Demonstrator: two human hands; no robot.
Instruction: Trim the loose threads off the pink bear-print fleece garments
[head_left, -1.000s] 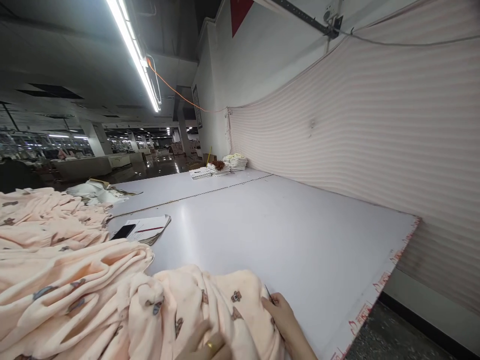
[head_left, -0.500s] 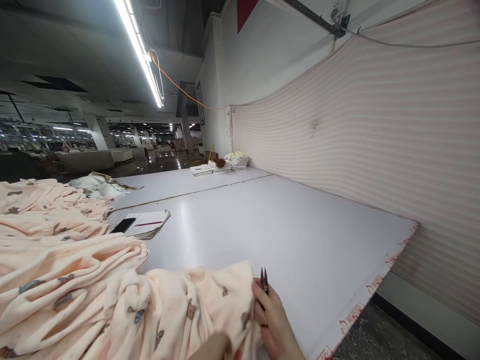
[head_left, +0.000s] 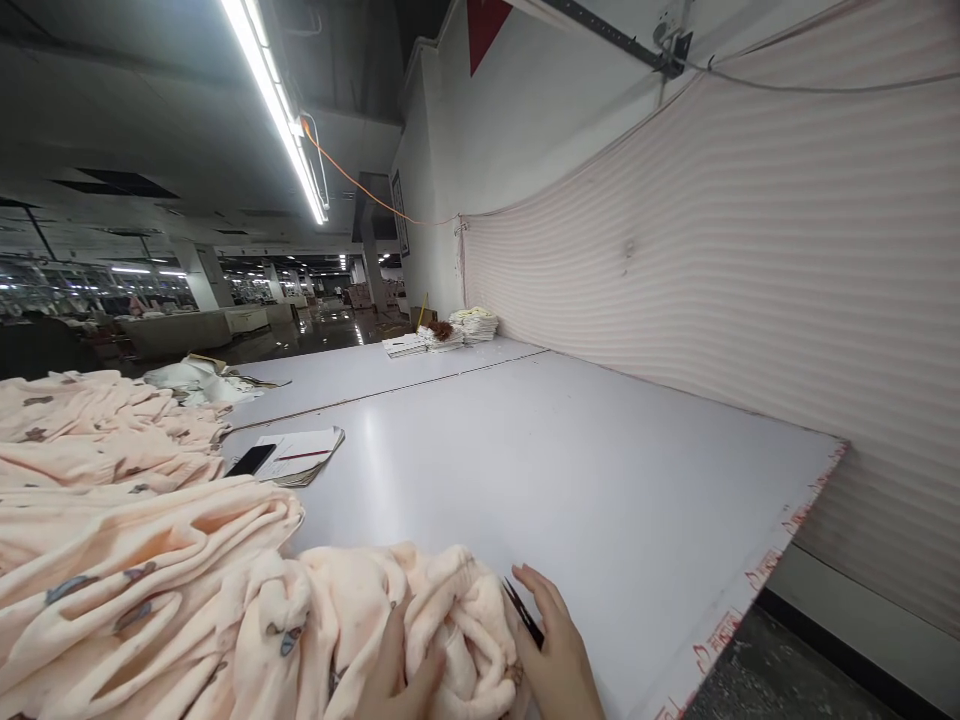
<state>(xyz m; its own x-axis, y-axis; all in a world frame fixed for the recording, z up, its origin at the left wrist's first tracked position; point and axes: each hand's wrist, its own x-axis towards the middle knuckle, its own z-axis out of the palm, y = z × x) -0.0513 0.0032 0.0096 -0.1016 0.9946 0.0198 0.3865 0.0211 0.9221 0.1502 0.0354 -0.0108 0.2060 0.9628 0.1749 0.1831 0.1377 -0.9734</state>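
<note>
Peach fleece fabric [head_left: 262, 590] with small printed motifs lies in soft folds across the near left of the table. My left hand [head_left: 397, 675] is at its near right part, thumb and finger set into a bunched fold. On the other side of that bunch is my right hand [head_left: 562, 655], its index finger raised and bent. Small black thread snips [head_left: 525, 615] sit in the right palm, blades pointing up and left. Fabric hides some fingertips of both hands.
The pale table [head_left: 600, 480] runs to a striped cloth [head_left: 720, 250] hung along the wall. A dark phone [head_left: 251, 460] lies on a paper pad [head_left: 311, 450] with a red pen. White cloth stacks [head_left: 474, 325] stand at the back; a pale crumpled heap [head_left: 199, 378] is farther left.
The fabric's right end, spread flatter before, is now bunched up between my hands. My left hand has come further into view. The snips have tipped from upright to leaning left.
</note>
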